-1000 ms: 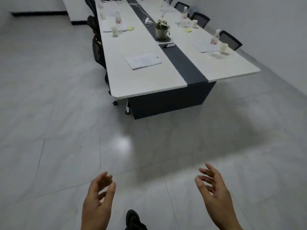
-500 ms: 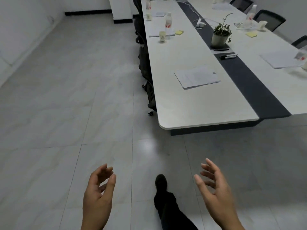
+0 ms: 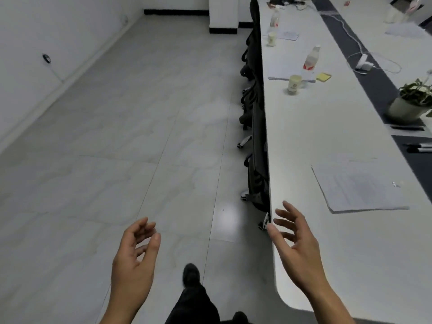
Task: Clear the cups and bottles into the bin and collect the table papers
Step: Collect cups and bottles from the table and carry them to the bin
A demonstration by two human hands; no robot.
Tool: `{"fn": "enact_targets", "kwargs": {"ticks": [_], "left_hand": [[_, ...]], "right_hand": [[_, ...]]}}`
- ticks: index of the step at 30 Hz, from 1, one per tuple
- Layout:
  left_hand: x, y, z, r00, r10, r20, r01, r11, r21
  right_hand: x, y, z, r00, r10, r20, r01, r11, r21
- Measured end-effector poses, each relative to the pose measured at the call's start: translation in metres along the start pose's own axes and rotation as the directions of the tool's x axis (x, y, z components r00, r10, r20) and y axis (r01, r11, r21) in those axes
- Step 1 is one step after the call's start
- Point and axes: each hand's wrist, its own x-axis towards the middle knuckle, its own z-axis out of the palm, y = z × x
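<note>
Two hands hang in front of the person, both empty. The left hand (image 3: 135,258) is over the floor with its fingers loosely curled, and the right hand (image 3: 297,249) is over the near corner of the long white table (image 3: 304,141) with its fingers spread and relaxed. Nothing has been picked up yet, and no bin is in view.

The closest task item is a stack of papers (image 3: 357,185) lying flat to the right of the right hand. Farther along the left edge stand a paper cup (image 3: 294,83) and a bottle (image 3: 311,59). The bottle appears to rest on a second sheet (image 3: 280,72), with yellow sticky notes (image 3: 323,76) just beside it. Another cup (image 3: 271,39) and bottle (image 3: 275,18) stand at the far end.

The main risk is probably liquid. I cannot tell whether the cups or bottles are empty, so pulling the sheet before lifting the bottle could tip it and wet the papers. The near stack looks loose, and a one-handed grab may fan it or slide sheets off the edge. The black chairs (image 3: 257,136) tucked along the left side could also hamper a reach toward the far items.
</note>
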Motion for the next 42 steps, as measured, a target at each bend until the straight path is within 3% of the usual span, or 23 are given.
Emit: {"fn": "enact_targets", "kwargs": {"ticks": [5, 9, 18, 26, 32, 35, 39, 42], "left_hand": [[0.142, -0.018, 0.033, 0.998, -0.043, 0.036, 0.043, 0.999, -0.005], [0.275, 0.006, 0.056, 0.991, -0.059, 0.123, 0.059, 0.998, 0.002], [0.525, 0.089, 0.165, 0.931, 0.009, 0.365, -0.034, 0.997, 0.062], [0.690, 0.130, 0.340, 0.843, 0.023, 0.537, -0.122, 0.981, 0.150], [0.808, 0.217, 0.451, 0.781, 0.125, 0.612, -0.218, 0.973, 0.080], [0.852, 0.236, 0.500, 0.768, 0.132, 0.627, -0.210, 0.976, 0.053], [0.909, 0.232, 0.576, 0.676, 0.053, 0.735, -0.169, 0.982, 0.085], [0.957, 0.231, 0.645, 0.531, 0.014, 0.847, -0.194, 0.975, 0.106]], "right_hand": [[0.130, -0.006, 0.071, 1.000, 0.008, 0.011, -0.007, 0.997, -0.077], [0.224, -0.031, 0.113, 0.999, 0.040, -0.037, -0.044, 0.993, -0.110], [0.402, -0.071, 0.149, 0.943, 0.151, -0.298, -0.157, 0.988, 0.004], [0.600, -0.047, 0.139, 0.843, 0.291, -0.452, -0.251, 0.957, 0.148], [0.765, -0.088, 0.096, 0.858, 0.224, -0.462, -0.200, 0.975, 0.101], [0.824, -0.094, 0.078, 0.830, 0.226, -0.511, -0.198, 0.974, 0.109], [0.886, -0.081, 0.064, 0.746, 0.279, -0.604, -0.273, 0.956, 0.105], [0.917, -0.071, 0.060, 0.630, 0.342, -0.697, -0.374, 0.920, 0.113]]}}
